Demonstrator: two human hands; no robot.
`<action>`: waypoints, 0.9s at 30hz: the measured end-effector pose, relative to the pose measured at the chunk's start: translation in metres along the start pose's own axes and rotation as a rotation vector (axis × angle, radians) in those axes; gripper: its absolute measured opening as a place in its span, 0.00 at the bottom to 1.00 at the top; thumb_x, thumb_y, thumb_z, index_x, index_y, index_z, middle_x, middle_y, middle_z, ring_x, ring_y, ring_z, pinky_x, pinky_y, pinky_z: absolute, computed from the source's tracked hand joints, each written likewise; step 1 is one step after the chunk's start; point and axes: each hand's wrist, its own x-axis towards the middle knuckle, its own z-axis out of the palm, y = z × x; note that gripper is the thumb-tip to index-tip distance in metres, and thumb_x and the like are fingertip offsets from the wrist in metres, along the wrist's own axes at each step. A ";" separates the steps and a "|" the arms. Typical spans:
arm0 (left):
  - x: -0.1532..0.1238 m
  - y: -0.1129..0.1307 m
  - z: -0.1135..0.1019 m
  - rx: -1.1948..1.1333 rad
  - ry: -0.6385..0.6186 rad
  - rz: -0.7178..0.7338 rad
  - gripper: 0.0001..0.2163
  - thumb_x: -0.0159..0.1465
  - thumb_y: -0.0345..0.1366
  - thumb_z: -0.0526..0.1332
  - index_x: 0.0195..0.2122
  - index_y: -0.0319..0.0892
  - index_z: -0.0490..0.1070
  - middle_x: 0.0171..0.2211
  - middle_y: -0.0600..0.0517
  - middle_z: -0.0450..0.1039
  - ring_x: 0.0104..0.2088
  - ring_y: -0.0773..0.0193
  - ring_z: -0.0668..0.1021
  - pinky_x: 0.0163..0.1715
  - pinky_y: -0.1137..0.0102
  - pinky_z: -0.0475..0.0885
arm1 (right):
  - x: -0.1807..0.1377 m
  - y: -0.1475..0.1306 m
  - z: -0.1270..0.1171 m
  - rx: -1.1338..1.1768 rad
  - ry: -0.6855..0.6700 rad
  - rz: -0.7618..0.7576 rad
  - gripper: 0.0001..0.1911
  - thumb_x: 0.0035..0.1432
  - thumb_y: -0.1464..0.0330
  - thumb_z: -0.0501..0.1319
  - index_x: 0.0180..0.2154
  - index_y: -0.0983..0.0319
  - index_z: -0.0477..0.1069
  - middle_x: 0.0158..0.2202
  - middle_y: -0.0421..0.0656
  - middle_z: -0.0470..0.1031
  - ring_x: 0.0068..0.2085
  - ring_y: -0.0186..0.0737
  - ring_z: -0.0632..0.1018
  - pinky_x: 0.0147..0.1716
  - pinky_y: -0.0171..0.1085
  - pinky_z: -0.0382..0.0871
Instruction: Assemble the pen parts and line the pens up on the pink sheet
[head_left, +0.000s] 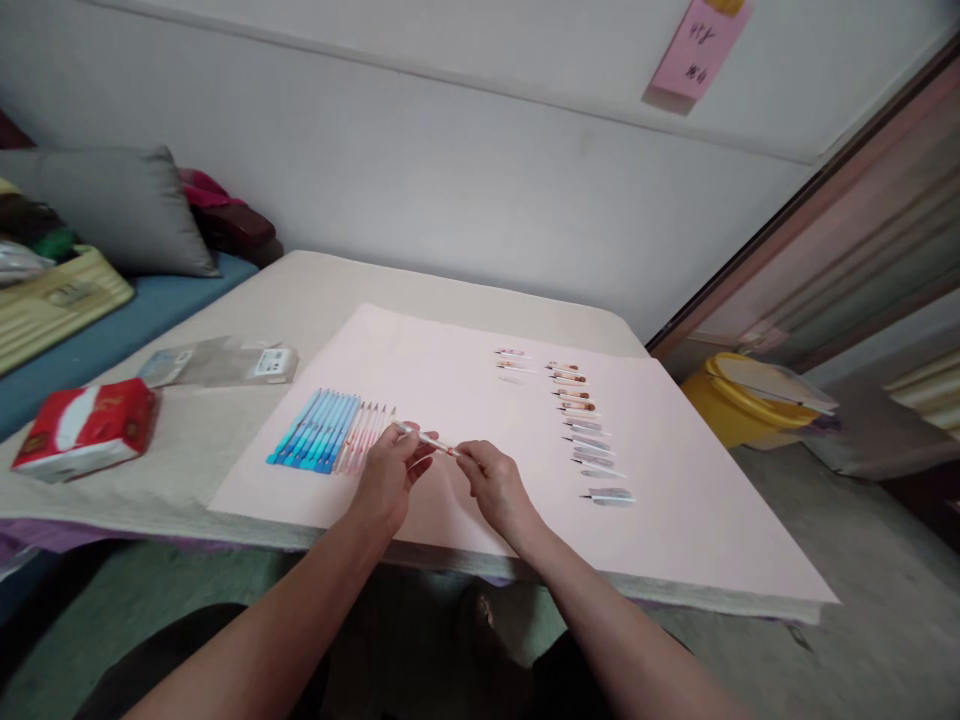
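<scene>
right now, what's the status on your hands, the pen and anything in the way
Left hand, right hand: both gripping one pen above the pale sheet. Possible snag: row of pens beside left hand.

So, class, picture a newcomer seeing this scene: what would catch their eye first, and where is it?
Probably the row of bright blue pens on the left part of the pale pink sheet. Next, the pale pen held between the left hand and right hand, near the middle. The red packet at far left also stands out.
</scene>
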 end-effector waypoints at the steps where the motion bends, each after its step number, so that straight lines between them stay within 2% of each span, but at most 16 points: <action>1: 0.000 0.000 0.000 -0.001 -0.001 -0.001 0.09 0.55 0.37 0.63 0.36 0.42 0.66 0.38 0.46 0.76 0.34 0.65 0.76 0.35 0.70 0.68 | 0.000 0.000 0.000 -0.009 0.000 -0.016 0.09 0.61 0.68 0.51 0.36 0.59 0.70 0.33 0.42 0.71 0.34 0.37 0.73 0.33 0.34 0.63; 3: 0.000 -0.001 0.000 -0.003 0.003 0.001 0.09 0.55 0.37 0.63 0.36 0.42 0.66 0.38 0.46 0.76 0.34 0.66 0.76 0.35 0.70 0.68 | -0.002 0.000 0.001 -0.056 0.020 -0.025 0.09 0.60 0.67 0.54 0.41 0.59 0.68 0.37 0.44 0.72 0.36 0.39 0.73 0.35 0.35 0.63; 5: 0.000 0.000 0.000 -0.006 0.005 0.006 0.10 0.55 0.37 0.63 0.36 0.42 0.66 0.38 0.46 0.76 0.34 0.66 0.76 0.35 0.70 0.68 | -0.004 -0.001 0.001 -0.127 0.032 -0.021 0.09 0.58 0.68 0.56 0.42 0.60 0.66 0.38 0.44 0.71 0.36 0.39 0.72 0.35 0.35 0.63; 7: -0.001 0.000 0.000 -0.007 0.000 0.009 0.10 0.55 0.37 0.63 0.36 0.42 0.66 0.38 0.46 0.76 0.34 0.66 0.76 0.36 0.69 0.68 | -0.004 -0.002 0.001 -0.176 0.017 -0.017 0.04 0.59 0.68 0.54 0.37 0.60 0.65 0.35 0.43 0.70 0.33 0.38 0.71 0.32 0.34 0.61; 10: -0.004 0.001 0.002 -0.007 -0.018 -0.001 0.10 0.55 0.38 0.63 0.36 0.42 0.66 0.38 0.46 0.75 0.35 0.65 0.76 0.36 0.69 0.67 | -0.002 -0.005 0.000 -0.163 -0.017 -0.008 0.12 0.63 0.65 0.49 0.28 0.60 0.63 0.28 0.41 0.68 0.29 0.35 0.69 0.29 0.32 0.59; 12: -0.004 0.002 0.003 -0.006 -0.013 -0.008 0.10 0.55 0.39 0.63 0.36 0.42 0.67 0.38 0.47 0.74 0.35 0.66 0.75 0.35 0.70 0.67 | -0.001 -0.006 0.000 -0.136 -0.023 -0.003 0.14 0.64 0.65 0.48 0.27 0.60 0.62 0.26 0.40 0.67 0.27 0.34 0.68 0.28 0.32 0.58; 15: -0.002 0.003 0.004 0.011 0.063 0.014 0.10 0.53 0.40 0.65 0.32 0.41 0.67 0.33 0.52 0.72 0.32 0.69 0.73 0.34 0.72 0.66 | -0.002 -0.010 0.000 -0.110 -0.014 -0.007 0.12 0.63 0.66 0.50 0.26 0.60 0.61 0.25 0.39 0.67 0.27 0.34 0.69 0.28 0.32 0.58; 18: 0.000 0.004 0.003 0.015 0.138 0.054 0.09 0.50 0.36 0.66 0.29 0.40 0.68 0.29 0.55 0.68 0.29 0.72 0.71 0.34 0.73 0.66 | -0.004 -0.014 0.002 0.038 -0.077 0.070 0.13 0.62 0.65 0.50 0.25 0.60 0.61 0.22 0.38 0.66 0.23 0.32 0.68 0.25 0.31 0.58; 22: 0.000 0.010 0.001 -0.043 0.092 0.063 0.14 0.50 0.28 0.64 0.39 0.40 0.69 0.34 0.49 0.73 0.35 0.67 0.74 0.37 0.70 0.67 | -0.004 -0.014 0.003 0.349 -0.220 0.266 0.15 0.61 0.63 0.49 0.24 0.61 0.62 0.20 0.36 0.65 0.15 0.28 0.65 0.16 0.29 0.55; 25: 0.000 0.014 0.002 -0.041 0.073 0.043 0.17 0.51 0.29 0.64 0.43 0.40 0.68 0.38 0.47 0.74 0.36 0.66 0.75 0.36 0.71 0.67 | -0.004 -0.014 0.003 0.366 -0.169 0.245 0.15 0.60 0.63 0.51 0.23 0.61 0.62 0.18 0.35 0.64 0.15 0.27 0.65 0.16 0.28 0.57; 27: 0.000 0.014 0.003 -0.036 0.089 0.047 0.15 0.52 0.30 0.64 0.42 0.40 0.69 0.36 0.47 0.73 0.35 0.67 0.75 0.35 0.72 0.68 | -0.004 -0.015 0.003 0.352 -0.144 0.218 0.15 0.60 0.62 0.52 0.23 0.61 0.63 0.17 0.34 0.63 0.15 0.27 0.65 0.16 0.28 0.57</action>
